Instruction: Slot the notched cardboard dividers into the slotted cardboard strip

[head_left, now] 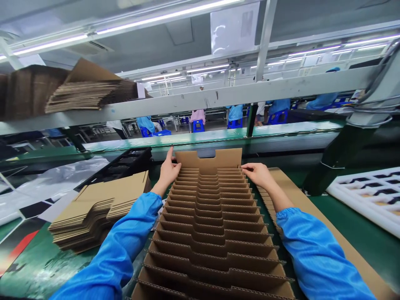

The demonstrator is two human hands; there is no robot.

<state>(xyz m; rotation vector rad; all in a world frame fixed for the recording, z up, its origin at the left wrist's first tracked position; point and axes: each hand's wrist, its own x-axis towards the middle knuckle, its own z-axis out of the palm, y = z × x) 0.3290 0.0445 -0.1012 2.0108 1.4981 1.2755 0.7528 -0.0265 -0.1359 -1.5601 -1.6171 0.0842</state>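
Note:
A long row of upright notched cardboard dividers (210,221) runs away from me down the middle. At its far end one divider (218,160) stands higher than the others. My left hand (168,170) is at that divider's left edge, index finger stretched out and away from the thumb, which lies near the cardboard. On the right, my right hand (258,174) pinches with thumb and fingertips at the divider's right corner. Left of the row lies a stack of notched cardboard pieces (100,208).
More cardboard (84,89) is piled on the raised shelf rail (187,100). A slotted cardboard strip (300,208) lies right of the row, before a white foam tray (371,196). Black trays (125,164) and clear plastic (59,179) lie left. People sit beyond.

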